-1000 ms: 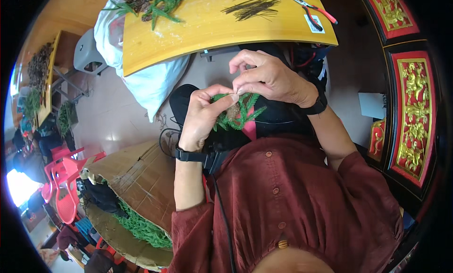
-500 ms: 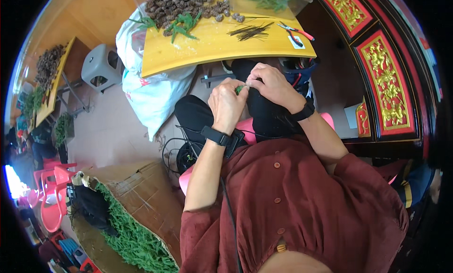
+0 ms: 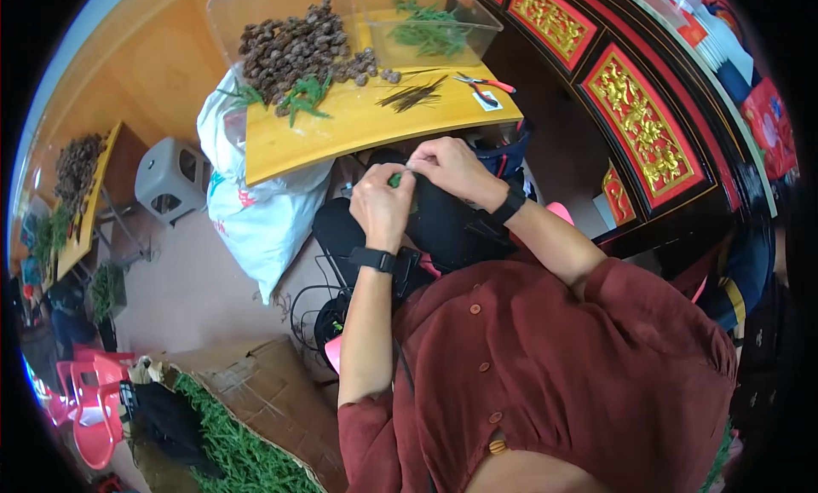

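Both hands have been drawn into a tight meeting over the lap, just in front of the near edge of the desk (image 3: 290,156). A second earlier, the fronds of the green sprig (image 3: 394,180) were spread in plain sight below the fingers; now nearly all of it is covered, and only a small tuft is left showing at the thumb and forefinger of the left hand (image 3: 381,205), by which it appears to be gripped. The right hand (image 3: 456,171) is pinched closed against those fingertips; whether anything thin is held in it cannot be told. Close fingertip work on one small spot of the sprig is suggested by this change. The view has also been swung, so that more of the desk is shown: pine cones (image 3: 290,50) are heaped there beside loose greenery (image 3: 307,99), dark thin rods (image 3: 413,94) are strewn nearby, red-handled pliers (image 3: 497,85) are left untouched near the right end, and cut foliage (image 3: 430,34) is kept in a clear tray (image 3: 487,37).
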`<action>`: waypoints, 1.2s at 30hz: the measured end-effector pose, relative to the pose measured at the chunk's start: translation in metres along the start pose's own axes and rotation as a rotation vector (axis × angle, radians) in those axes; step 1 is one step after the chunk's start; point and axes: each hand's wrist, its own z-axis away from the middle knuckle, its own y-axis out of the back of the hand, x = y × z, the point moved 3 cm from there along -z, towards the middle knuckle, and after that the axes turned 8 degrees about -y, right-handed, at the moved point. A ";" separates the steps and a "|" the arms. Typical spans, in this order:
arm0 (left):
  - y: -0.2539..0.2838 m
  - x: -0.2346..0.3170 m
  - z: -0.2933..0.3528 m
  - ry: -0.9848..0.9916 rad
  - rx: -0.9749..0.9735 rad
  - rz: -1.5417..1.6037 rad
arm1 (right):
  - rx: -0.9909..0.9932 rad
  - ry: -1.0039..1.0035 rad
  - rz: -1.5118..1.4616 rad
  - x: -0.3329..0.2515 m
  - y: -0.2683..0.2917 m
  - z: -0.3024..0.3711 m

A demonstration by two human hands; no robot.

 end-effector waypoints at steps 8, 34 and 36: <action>-0.022 -0.025 -0.025 0.149 0.089 0.446 | -0.053 0.084 -0.257 0.012 0.017 -0.028; -0.072 -0.023 -0.108 0.526 0.103 0.904 | 0.025 -0.647 0.665 0.246 0.172 -0.225; -0.074 -0.032 -0.122 0.393 0.139 0.833 | 0.018 -0.654 0.700 0.256 0.173 -0.234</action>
